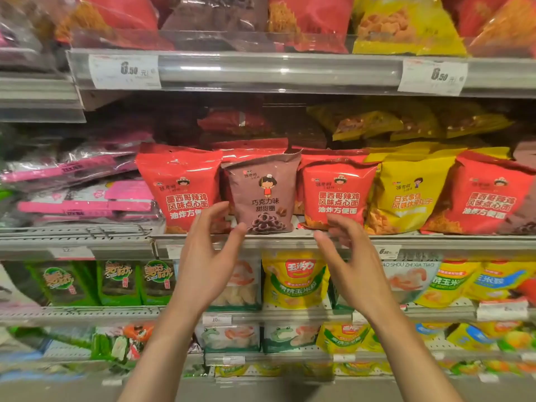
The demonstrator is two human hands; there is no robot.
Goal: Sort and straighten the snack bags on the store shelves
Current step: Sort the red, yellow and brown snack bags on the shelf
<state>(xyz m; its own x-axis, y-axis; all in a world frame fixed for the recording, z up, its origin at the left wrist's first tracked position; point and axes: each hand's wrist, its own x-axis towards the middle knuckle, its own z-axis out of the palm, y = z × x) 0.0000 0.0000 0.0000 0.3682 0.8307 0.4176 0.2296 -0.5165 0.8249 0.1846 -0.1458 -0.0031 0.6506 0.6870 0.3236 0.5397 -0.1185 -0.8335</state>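
A brown chocolate snack bag [265,192] stands upright at the front of the middle shelf [290,242], between two red snack bags [181,184] [338,192]. A yellow bag [409,195] and another red bag [490,195] stand further right. My left hand [208,250] is open just below and left of the brown bag, its thumb tip near the bag's lower left corner. My right hand [345,250] is open below the red bag to the brown bag's right, fingers spread. Neither hand holds anything.
Pink flat packs [87,195] lie stacked at the left of the middle shelf. The shelf above carries red, brown and yellow bags behind price tags [124,71]. Lower shelves hold green seaweed packs [119,282], yellow corn bags [294,280] and other snacks.
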